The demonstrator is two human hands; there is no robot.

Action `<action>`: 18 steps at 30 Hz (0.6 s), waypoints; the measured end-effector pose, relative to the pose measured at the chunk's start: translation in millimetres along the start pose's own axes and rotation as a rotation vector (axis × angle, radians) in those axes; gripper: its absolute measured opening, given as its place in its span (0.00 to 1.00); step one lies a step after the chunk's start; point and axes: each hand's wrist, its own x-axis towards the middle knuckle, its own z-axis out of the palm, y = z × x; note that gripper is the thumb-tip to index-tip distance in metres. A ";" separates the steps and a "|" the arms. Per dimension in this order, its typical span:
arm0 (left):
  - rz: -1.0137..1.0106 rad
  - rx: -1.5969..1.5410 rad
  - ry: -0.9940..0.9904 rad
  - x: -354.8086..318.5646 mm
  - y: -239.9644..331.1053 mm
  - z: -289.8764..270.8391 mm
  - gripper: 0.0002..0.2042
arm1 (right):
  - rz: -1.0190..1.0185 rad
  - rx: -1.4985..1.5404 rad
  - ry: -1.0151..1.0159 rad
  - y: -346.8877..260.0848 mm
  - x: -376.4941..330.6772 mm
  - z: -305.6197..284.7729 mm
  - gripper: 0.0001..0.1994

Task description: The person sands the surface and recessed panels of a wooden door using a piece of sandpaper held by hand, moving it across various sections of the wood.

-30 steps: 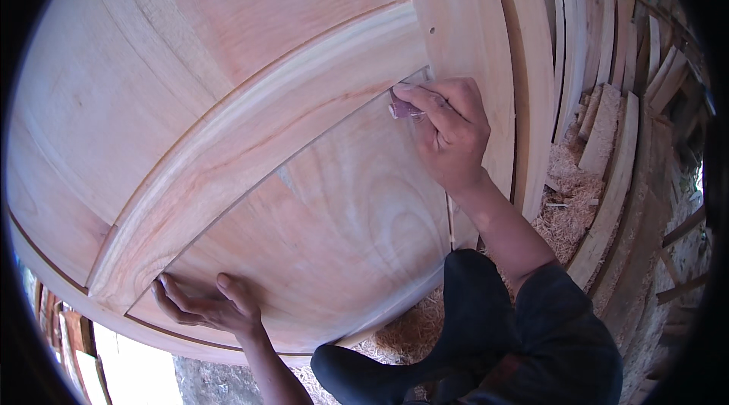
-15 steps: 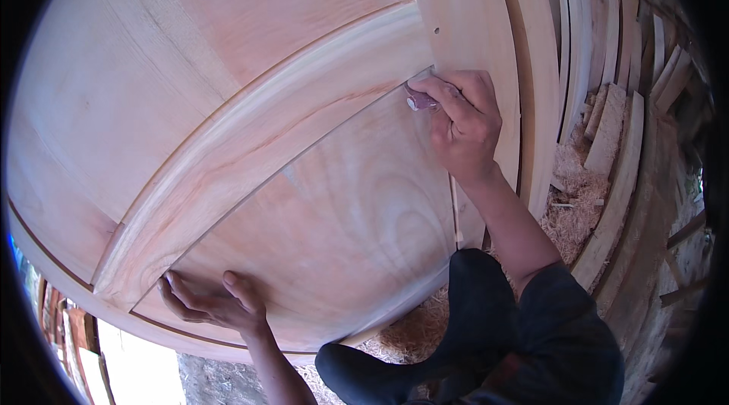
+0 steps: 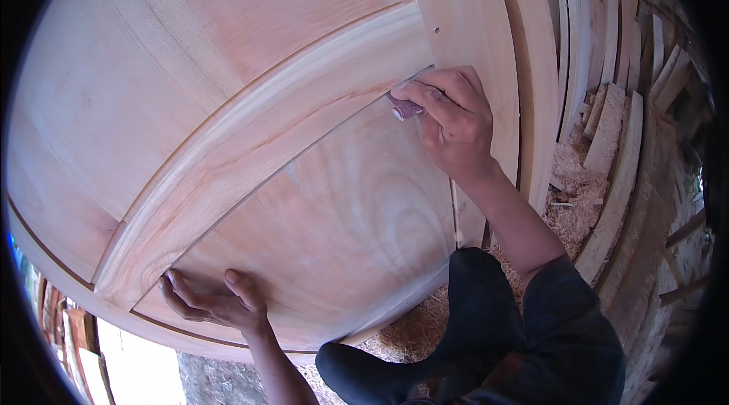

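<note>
A large pale wooden panelled door (image 3: 326, 185) lies in front of me, with a groove running slantwise along its lower panel. Close to the groove's upper right end, my right hand (image 3: 456, 120) is closed around a rolled piece of purplish sandpaper (image 3: 405, 107) and presses it against the wood. My left hand (image 3: 216, 302) rests on the panel's lower left, beside the other end of the groove. Its fingers are spread and it holds nothing.
Long wooden boards and offcuts (image 3: 607, 132) lie to the right among wood shavings (image 3: 577, 211). More lumber (image 3: 80, 329) stands at the lower left. My dark-clad legs (image 3: 478, 306) are against the near edge of the door.
My right hand has slid a little left and down along the groove with the sandpaper. The left hand has stayed in place.
</note>
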 end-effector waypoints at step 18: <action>-0.046 0.022 -0.084 -6.7 3.2 -5.0 0.38 | 0.823 0.571 -0.224 -150.6 -166.0 -50.1 0.09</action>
